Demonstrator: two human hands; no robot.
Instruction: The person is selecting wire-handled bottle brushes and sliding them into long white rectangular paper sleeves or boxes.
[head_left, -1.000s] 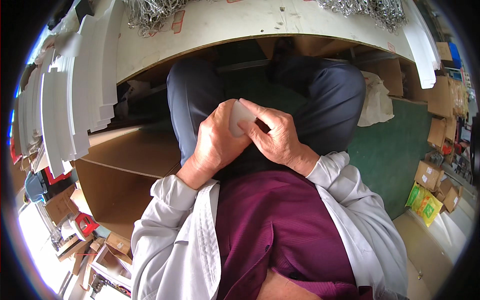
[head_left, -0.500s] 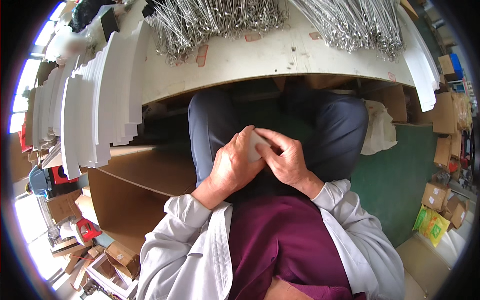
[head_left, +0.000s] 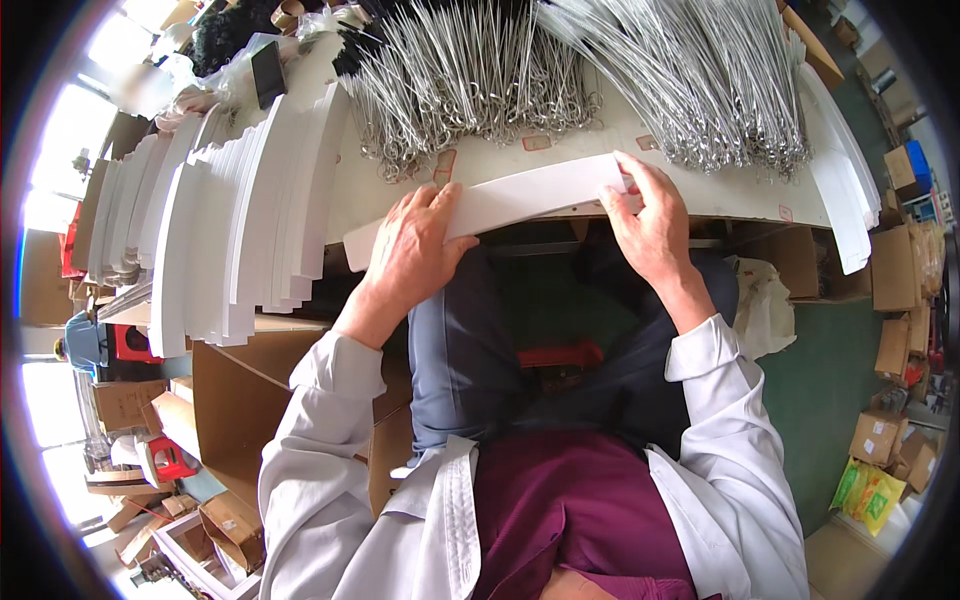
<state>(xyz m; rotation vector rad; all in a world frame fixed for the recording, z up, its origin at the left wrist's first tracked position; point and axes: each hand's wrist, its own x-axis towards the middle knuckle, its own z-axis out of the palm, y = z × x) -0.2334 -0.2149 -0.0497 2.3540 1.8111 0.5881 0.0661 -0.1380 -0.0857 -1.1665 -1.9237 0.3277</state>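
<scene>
A long, narrow white box [head_left: 535, 190] lies crosswise over the near edge of the table, its right end tilted a little farther away. My left hand [head_left: 412, 240] is closed over its left part, with the fingers across the top and the thumb along the near side. At the right end, my right hand [head_left: 650, 222] grips the box between thumb and fingers. Beyond it on the table lie two piles of thin metal rods with looped ends, one left pile [head_left: 480, 85] and one right pile [head_left: 700, 90].
Many long white boxes [head_left: 240, 220] are stacked at the table's left, and a few white strips [head_left: 845, 180] hang over its right edge. An open cardboard box [head_left: 240, 400] stands below left. A crumpled white bag [head_left: 765, 305] sits under the table's right side.
Both hands have moved forward from my lap to the table edge and spread apart. Only a small white surface showed between them before; now a long white box stretches between them.
</scene>
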